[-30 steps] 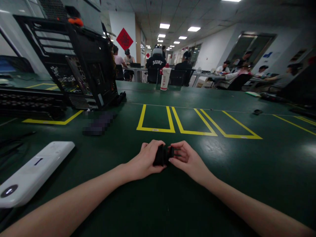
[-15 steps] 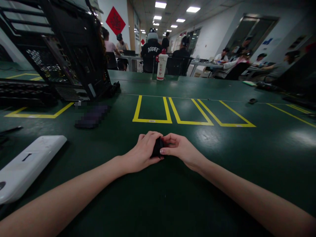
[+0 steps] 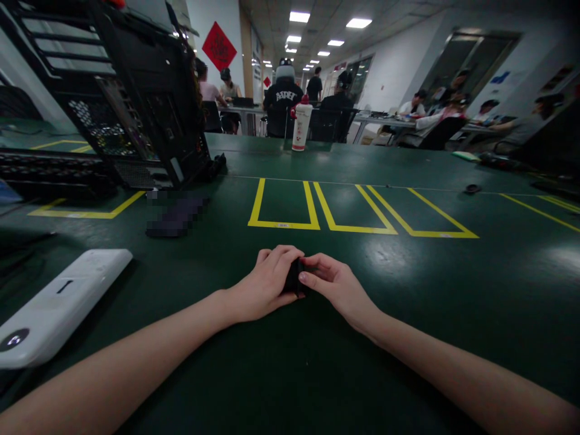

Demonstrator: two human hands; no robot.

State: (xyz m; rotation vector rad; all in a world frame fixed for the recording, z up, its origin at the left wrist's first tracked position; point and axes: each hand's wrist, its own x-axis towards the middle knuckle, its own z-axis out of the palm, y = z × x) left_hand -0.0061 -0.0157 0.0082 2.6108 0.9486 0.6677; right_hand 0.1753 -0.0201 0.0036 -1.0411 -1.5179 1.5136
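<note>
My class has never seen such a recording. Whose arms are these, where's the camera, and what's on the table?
No machine here: a person's bare left hand and right hand, filmed by a camera worn on that person's head. The left hand grasps a small black object; the right hand's fingers meet its right end, perhaps gripping it. On the green table are a black frame, a white bottle with a red top, a long white device, a blurred dark item and yellow tape outlines.
</note>
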